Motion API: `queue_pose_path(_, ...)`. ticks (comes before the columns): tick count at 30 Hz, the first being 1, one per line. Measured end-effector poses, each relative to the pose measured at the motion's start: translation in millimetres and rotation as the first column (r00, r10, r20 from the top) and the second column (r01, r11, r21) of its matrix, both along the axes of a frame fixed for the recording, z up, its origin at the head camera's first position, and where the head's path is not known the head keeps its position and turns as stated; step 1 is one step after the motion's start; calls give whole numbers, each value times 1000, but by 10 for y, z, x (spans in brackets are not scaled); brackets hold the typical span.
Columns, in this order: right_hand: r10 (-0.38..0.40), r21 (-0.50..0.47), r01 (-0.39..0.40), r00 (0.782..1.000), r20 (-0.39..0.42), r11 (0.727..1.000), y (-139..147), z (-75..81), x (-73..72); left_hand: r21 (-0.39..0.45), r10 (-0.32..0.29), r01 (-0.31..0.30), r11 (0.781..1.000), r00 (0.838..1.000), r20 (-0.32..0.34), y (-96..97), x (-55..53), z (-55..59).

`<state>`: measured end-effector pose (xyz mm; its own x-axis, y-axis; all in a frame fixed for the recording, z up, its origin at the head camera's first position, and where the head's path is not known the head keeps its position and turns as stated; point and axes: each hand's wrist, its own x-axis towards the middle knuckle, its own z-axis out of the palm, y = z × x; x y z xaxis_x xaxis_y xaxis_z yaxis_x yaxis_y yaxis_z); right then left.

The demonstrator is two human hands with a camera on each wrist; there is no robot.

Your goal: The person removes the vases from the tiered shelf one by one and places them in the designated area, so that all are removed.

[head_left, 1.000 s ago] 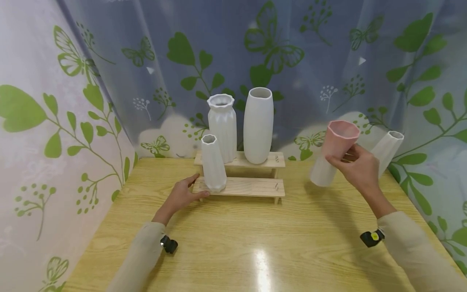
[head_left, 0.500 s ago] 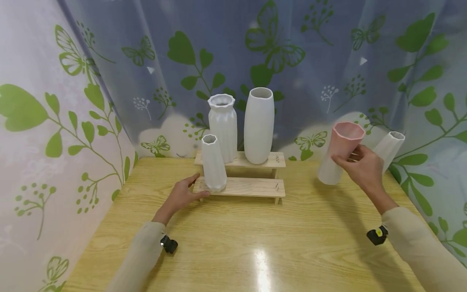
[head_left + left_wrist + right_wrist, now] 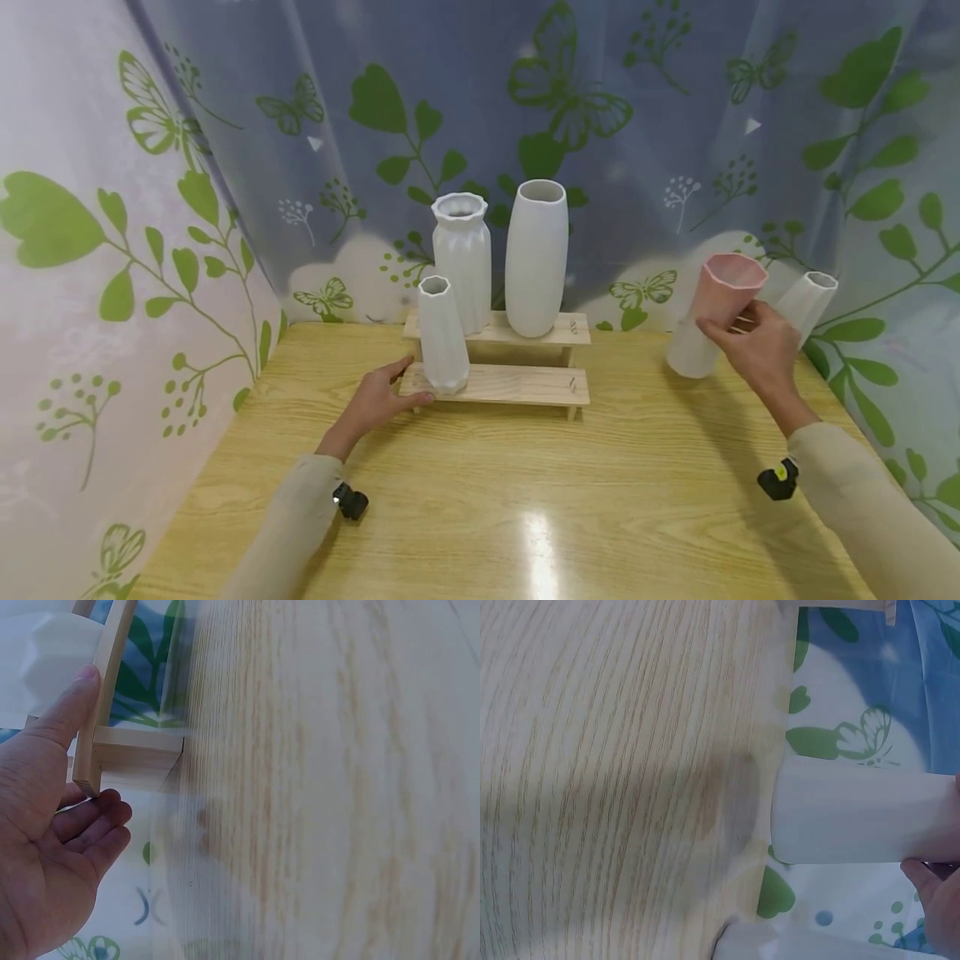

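My right hand point(image 3: 765, 346) grips a faceted vase point(image 3: 716, 300), pink at the top and white below, from its right side. The vase tilts slightly above the table, its base apart from its shadow in the right wrist view. At the left end of a two-step wooden stand point(image 3: 517, 385), my left hand point(image 3: 375, 404) holds the lower board, thumb on top and fingers at the end and beneath. A slim white vase point(image 3: 444, 342) stands on that lower step. On the upper step are a white vase with a scalloped rim point(image 3: 461, 262) and a tall smooth white vase point(image 3: 537, 267).
Behind my right hand, another slim white vase point(image 3: 808, 307) is partly hidden near the table's right edge. The wood-grain table point(image 3: 480, 483) ends at a leaf-and-butterfly patterned curtain point(image 3: 645, 192). Similar cloth hangs along the left and right sides.
My right hand has carried the pink and white vase to the right, closer to the far-right white vase. The left hand stays on the stand, and the vases there have not moved.
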<state>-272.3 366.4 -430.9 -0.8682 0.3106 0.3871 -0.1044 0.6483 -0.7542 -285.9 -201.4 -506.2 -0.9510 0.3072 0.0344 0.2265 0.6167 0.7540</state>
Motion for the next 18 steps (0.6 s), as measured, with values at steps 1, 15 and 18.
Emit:
queue_pose_path(1,-8,-2,8,1000,4,1000,15,-10,-12,-1,-1,1,1000,1000,0,0,0,-2)
queue_pose_path(15,-81,-7,82,994,68,997,176,-109,-81,12,0,0,1000,1000,3,-4,-18,-29)
queue_pose_path(18,-100,-16,102,992,73,995,193,-136,-94,11,-1,1,1000,1000,1,-15,-23,-33)
